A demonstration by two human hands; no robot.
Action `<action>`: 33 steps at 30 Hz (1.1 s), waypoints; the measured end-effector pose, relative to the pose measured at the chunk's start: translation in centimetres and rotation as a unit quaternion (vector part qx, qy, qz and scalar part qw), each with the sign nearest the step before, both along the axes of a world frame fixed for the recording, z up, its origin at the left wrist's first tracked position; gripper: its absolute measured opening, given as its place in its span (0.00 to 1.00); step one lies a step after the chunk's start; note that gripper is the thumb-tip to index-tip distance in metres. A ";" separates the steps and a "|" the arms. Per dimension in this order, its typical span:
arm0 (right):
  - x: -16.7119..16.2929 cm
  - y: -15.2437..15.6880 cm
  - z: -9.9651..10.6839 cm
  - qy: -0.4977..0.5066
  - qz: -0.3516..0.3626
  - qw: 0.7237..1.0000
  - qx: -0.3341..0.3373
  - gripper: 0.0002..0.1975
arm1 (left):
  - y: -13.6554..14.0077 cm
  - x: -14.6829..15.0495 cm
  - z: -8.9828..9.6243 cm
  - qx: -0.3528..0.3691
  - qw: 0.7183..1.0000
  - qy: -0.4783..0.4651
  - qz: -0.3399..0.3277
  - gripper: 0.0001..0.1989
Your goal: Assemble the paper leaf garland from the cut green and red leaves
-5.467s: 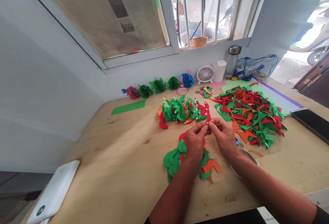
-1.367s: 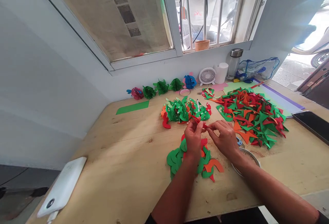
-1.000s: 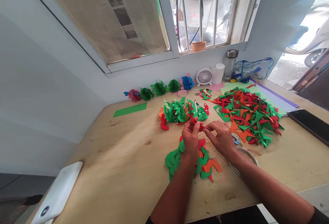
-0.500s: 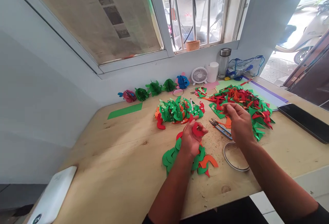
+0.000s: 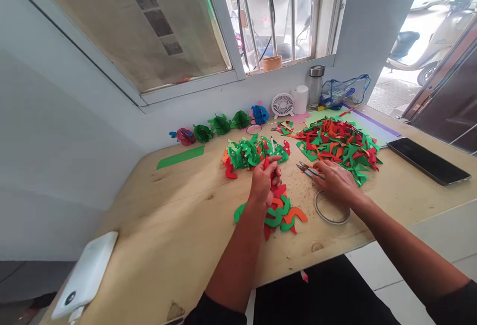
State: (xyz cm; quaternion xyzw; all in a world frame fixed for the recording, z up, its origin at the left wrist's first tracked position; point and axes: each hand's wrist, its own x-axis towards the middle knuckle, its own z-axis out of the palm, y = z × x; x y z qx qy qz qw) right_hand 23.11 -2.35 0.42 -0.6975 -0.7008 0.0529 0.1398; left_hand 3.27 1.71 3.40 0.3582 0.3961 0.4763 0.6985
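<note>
My left hand point(image 5: 262, 187) is closed around a red paper cutout point(image 5: 266, 164), whose edge shows above the fingers. Below that hand lies a loose heap of curved green, orange and red paper cutouts point(image 5: 276, 216). Farther back, a cluster of green and red paper pieces point(image 5: 249, 152) has a white pen-like stick in it. On the right, my right hand point(image 5: 337, 181) is down at the table with its fingers over the handles of the thread snips point(image 5: 306, 168). The blades point left; the grip is partly hidden by the fingers.
A large pile of paper scraps point(image 5: 343, 141) lies beyond my right hand, with a phone point(image 5: 428, 160) to its right. A metal ring point(image 5: 333, 222) sits near the front. Along the wall stand paper figures point(image 5: 221, 124), a small fan point(image 5: 282, 105) and a glass bottle point(image 5: 315, 89).
My right hand has come down from above the table onto the thread snips. The left hand has turned and closed more around the red cutout. The view has shifted slightly.
</note>
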 end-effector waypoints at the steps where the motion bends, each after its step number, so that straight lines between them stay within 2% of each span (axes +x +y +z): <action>1: -0.2 -0.1 0.0 -0.022 0.006 1.000 -0.014 0.12 | -0.1 -0.3 0.3 0.009 1.000 0.022 -0.005 0.13; 6: -0.5 0.1 0.0 -0.068 0.009 0.996 -0.065 0.12 | -2.0 -1.4 0.6 0.025 0.994 0.096 -0.036 0.13; 9: -0.4 0.5 -0.3 -0.069 0.018 0.996 -0.053 0.15 | -3.7 -1.4 -0.2 0.043 0.988 0.148 -0.027 0.13; 11: -0.2 0.7 -0.6 -0.056 0.010 0.997 -0.045 0.15 | -4.8 -0.9 -0.9 0.084 0.976 0.199 -0.019 0.11; 14: 0.4 0.9 -0.9 0.025 -0.003 0.998 -0.049 0.16 | -6.3 0.3 -1.9 0.172 0.939 0.286 -0.076 0.09; 16: 1.2 0.8 -0.8 0.138 -0.006 0.989 -0.044 0.17 | -7.4 1.5 -2.3 0.233 0.896 0.351 -0.138 0.10; 18: 2.1 0.2 -0.4 0.306 -0.005 0.951 -0.048 0.17 | -8.3 2.6 -2.5 0.291 0.838 0.422 -0.187 0.11; 19: 2.5 -0.3 -0.1 0.402 -0.006 0.914 -0.053 0.17 | -8.7 3.2 -2.4 0.320 0.802 0.460 -0.207 0.12; 21: 3.2 -1.5 0.4 0.570 0.001 0.818 -0.070 0.17 | -9.3 4.2 -2.3 0.375 0.724 0.528 -0.239 0.12; 23: 3.4 -2.6 0.7 0.711 0.002 0.700 -0.068 0.17 | -9.8 4.9 -2.1 0.410 0.653 0.581 -0.262 0.13; 24: 3.4 -3.1 0.7 0.756 -0.011 0.651 -0.071 0.17 | -10.0 5.2 -2.1 0.420 0.623 0.602 -0.269 0.13; 25: 3.3 -3.4 0.6 0.787 -0.025 0.611 -0.079 0.15 | -10.2 5.4 -2.1 0.426 0.599 0.620 -0.274 0.13; 26: 3.2 -3.7 0.4 0.807 -0.044 0.582 -0.088 0.14 | -10.3 5.5 -2.2 0.431 0.580 0.633 -0.277 0.12; 28: 3.0 -3.9 -0.1 0.826 -0.072 0.551 -0.096 0.11 | -10.4 5.6 -2.4 0.440 0.559 0.645 -0.280 0.13; 30: 2.9 -3.8 -0.4 0.835 -0.078 0.539 -0.079 0.12 | -10.3 5.6 -2.7 0.448 0.560 0.636 -0.285 0.13; 32: 3.2 -3.7 -0.3 0.836 -0.077 0.542 -0.041 0.15 | -9.9 5.3 -3.0 0.448 0.586 0.610 -0.290 0.10; 33: 3.4 -3.7 -0.1 0.831 -0.079 0.550 -0.016 0.16 | -9.6 5.1 -3.1 0.445 0.611 0.589 -0.287 0.08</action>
